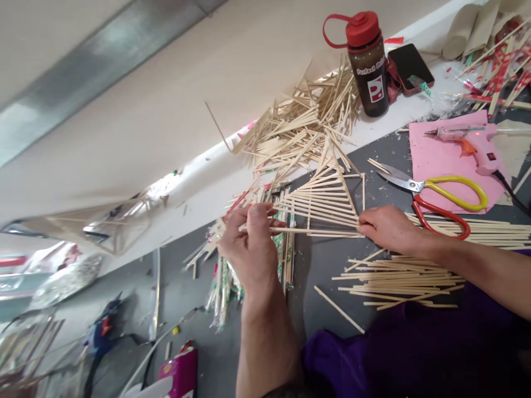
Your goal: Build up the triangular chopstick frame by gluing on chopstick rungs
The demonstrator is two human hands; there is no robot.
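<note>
A fan-like frame of thin wooden chopsticks [323,194], set in rows between two slanting sides, is held between my hands above the grey table. My left hand [253,237] pinches it at the left end, thumb and fingers closed around the stick ends. At the lower right corner, my right hand [385,226] grips the frame with its fingertips pressed together. Below my right forearm lie loose chopsticks [402,282] in rough rows. Scissors [415,185] with one yellow and one red handle lie just beyond my right hand.
A pink glue gun [468,135] rests on a pink sheet [421,152]. Behind the frame are a heap of chopsticks [307,121], a red-lidded bottle [371,72] and a phone [410,67]. Wrapped chopsticks [226,287] lie near my left hand; a blue glue gun [103,326] is further left.
</note>
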